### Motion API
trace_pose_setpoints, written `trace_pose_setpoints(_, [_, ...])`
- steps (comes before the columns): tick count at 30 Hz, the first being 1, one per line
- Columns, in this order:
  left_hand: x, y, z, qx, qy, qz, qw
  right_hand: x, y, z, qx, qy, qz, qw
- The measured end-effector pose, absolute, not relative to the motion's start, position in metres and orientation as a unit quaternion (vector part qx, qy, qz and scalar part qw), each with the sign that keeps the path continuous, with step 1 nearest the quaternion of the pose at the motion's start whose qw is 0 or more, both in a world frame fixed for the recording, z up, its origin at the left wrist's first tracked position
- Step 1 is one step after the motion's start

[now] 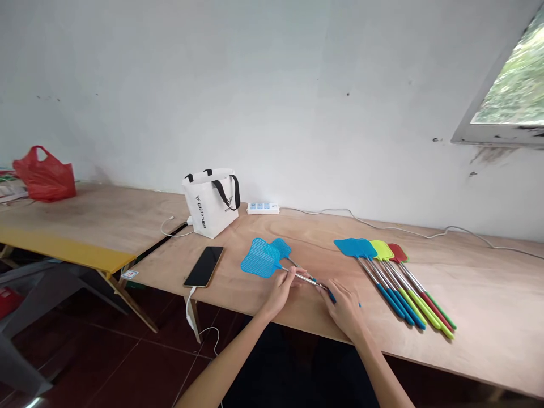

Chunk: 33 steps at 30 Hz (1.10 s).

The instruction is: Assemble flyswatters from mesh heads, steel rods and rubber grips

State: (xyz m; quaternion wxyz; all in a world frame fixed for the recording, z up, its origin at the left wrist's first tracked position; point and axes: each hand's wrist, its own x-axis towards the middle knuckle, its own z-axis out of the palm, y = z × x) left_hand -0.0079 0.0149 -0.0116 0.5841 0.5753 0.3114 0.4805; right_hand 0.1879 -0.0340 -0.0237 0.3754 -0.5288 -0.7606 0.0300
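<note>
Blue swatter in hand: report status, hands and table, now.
Left hand grips the blue swatter at its metal rod; right hand holds its handle end. Second blue swatter lies under it. Row of swatters right, phone left.

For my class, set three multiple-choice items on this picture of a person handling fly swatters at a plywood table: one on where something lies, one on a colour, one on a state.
1. Where does the black smartphone lie?
A. on the plywood table, left of the hands
B. inside the white tote bag
C. on the floor

2. What colour are the mesh heads of the two swatters at the hands?
A. red
B. blue
C. lime green

3. How do the left hand and right hand stand?
A. both raised, holding nothing
B. one in the bag
C. both low at the table, gripping the metal shafts

Answers: 1 A, the phone rests near the table's front edge; 2 B, both heads are blue; 3 C, fingers of each hand close on the shafts.
</note>
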Motion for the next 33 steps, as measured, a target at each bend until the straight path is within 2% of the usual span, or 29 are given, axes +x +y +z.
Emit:
trace_pose_setpoints(7, [-0.010, 0.018, -0.009, 0.484, 0.357, 0.570, 0.560, 0.164, -0.034, -0.031, -0.559, -0.774, -0.117, 0.274])
trace_pose_setpoints(11, [-0.008, 0.019, -0.009, 0.471, 0.349, 0.558, 0.587, 0.171, -0.031, -0.034, -0.582, -0.756, -0.154, 0.256])
trace_pose_setpoints(18, [-0.005, 0.014, -0.010, 0.583, 0.339, 0.516, 0.527, 0.166, -0.034, -0.032, -0.562, -0.760, -0.120, 0.304])
trace_pose_setpoints(22, [0.001, 0.012, -0.014, 0.585, 0.338, 0.514, 0.528, 0.161, -0.035, -0.030, -0.558, -0.761, -0.102, 0.315])
trace_pose_setpoints(27, [-0.027, 0.033, 0.001, 0.432, 0.362, 0.631, 0.533, 0.185, -0.036, -0.022, -0.589, -0.754, -0.083, 0.280])
trace_pose_setpoints(29, [-0.051, 0.046, 0.014, 0.364, 0.367, 0.693, 0.502, 0.204, -0.036, -0.015, -0.590, -0.758, -0.052, 0.273])
trace_pose_setpoints(33, [-0.088, 0.057, 0.040, 0.350, 0.351, 0.744, 0.448, 0.238, -0.033, -0.004, -0.580, -0.753, 0.010, 0.312])
